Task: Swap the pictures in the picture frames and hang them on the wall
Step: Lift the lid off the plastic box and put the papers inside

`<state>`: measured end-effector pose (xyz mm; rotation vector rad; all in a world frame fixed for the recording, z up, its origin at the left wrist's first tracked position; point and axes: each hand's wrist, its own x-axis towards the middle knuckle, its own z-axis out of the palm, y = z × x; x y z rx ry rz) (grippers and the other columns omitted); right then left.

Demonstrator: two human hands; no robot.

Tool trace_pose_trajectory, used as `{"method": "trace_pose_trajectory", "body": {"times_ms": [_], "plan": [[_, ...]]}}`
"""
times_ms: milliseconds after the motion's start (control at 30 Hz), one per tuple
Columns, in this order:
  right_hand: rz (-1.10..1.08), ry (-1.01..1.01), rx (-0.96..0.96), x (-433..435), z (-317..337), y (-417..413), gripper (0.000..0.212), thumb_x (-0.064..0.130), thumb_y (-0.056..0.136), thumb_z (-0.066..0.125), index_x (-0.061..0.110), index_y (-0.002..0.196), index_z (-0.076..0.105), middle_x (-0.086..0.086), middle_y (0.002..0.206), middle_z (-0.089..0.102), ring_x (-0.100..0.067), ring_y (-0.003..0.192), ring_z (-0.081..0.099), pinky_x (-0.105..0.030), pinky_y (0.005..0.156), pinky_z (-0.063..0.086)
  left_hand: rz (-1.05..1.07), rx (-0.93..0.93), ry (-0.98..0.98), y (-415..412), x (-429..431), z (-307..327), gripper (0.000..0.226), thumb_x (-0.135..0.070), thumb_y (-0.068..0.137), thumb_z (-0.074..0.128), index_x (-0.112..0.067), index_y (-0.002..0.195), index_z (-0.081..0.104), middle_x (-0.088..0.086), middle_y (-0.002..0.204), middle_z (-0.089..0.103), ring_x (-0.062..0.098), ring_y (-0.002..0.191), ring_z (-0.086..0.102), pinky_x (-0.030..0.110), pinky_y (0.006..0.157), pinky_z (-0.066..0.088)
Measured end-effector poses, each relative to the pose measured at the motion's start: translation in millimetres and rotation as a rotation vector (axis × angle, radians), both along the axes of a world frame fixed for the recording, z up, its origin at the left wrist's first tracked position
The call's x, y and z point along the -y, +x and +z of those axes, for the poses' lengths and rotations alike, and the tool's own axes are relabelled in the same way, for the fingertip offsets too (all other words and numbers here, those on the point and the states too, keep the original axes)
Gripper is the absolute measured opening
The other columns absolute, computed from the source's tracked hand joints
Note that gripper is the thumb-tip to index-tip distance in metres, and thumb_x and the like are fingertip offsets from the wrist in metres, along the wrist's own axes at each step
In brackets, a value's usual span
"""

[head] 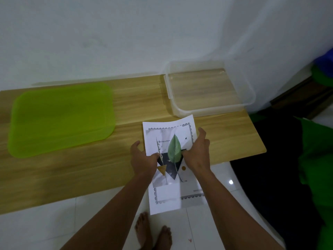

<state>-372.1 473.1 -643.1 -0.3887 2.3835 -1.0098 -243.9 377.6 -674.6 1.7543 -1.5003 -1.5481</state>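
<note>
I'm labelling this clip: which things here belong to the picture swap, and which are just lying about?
Job: white paper print with a green leaf, pinched by the left hand and right hand.
Lying about: lime-green flexible mat, clear plastic tub, both on the light wooden table.

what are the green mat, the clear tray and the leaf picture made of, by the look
Green mat: likely silicone or soft plastic, translucent and matte, lying limp and flat.
Clear tray: rigid plastic, glossy; the wooden table shows through it.
Leaf picture: thin printed paper; its far edge curls.
</note>
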Motion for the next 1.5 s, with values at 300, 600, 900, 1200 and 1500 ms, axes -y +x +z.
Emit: {"method": "trace_pose_trajectory", "body": {"times_ms": [300,600,900,1200,1500], "plan": [[-0.107,-0.025,0.177,-11.5,7.2,-12.9,0.093,0.003,0.070,0.084,0.023,0.141,0.028,0.002,0.108,0.059,-0.019,0.096,0.059,-0.024,0.062,0.043,-0.015,-0.034,-0.004,2.1,-0.7,3.9,0.089,0.000,0.071,0.078,-0.015,0.145,0.030,0.001,0.093,0.071,0.018,0.087,0.065,0.022,0.074,0.041],[-0.006,-0.179,0.185,-39.8,8.2,-9.6,0.096,-0.002,0.075,0.075,0.041,0.148,0.030,0.010,0.139,0.050,-0.015,0.118,0.054,-0.038,0.095,0.051,-0.079,-0.043,-0.015,6.7,-0.9,13.3,0.086,-0.002,0.068,0.083,-0.014,0.141,0.040,0.008,0.106,0.069,0.022,0.093,0.066,0.028,0.079,0.049],[-0.009,-0.239,0.302,-55.0,17.5,-13.5,0.102,-0.001,0.080,0.073,0.047,0.152,0.018,0.009,0.135,0.059,-0.010,0.110,0.063,-0.040,0.096,0.053,-0.250,-0.153,0.164,14.7,12.9,26.7,0.077,0.001,0.073,0.078,-0.021,0.139,0.045,0.006,0.116,0.068,0.021,0.099,0.067,0.037,0.088,0.053],[0.043,-0.255,0.304,-61.5,30.0,-12.1,0.096,-0.001,0.081,0.070,0.055,0.146,0.027,0.010,0.124,0.066,-0.014,0.103,0.068,-0.041,0.088,0.056,-0.326,-0.261,0.149,24.5,13.1,37.3,0.072,0.018,0.069,0.069,-0.025,0.124,0.051,0.011,0.111,0.071,0.025,0.096,0.070,0.040,0.083,0.058],[-0.021,-0.290,0.285,-67.1,60.4,-21.3,0.101,-0.001,0.081,0.073,0.044,0.153,0.018,0.005,0.130,0.062,-0.016,0.106,0.066,-0.043,0.095,0.054,-0.485,-0.360,0.019,16.4,12.3,78.4,0.089,0.020,0.068,0.062,-0.055,0.115,0.056,-0.007,0.116,0.070,0.016,0.108,0.066,0.043,0.089,0.056]]}}
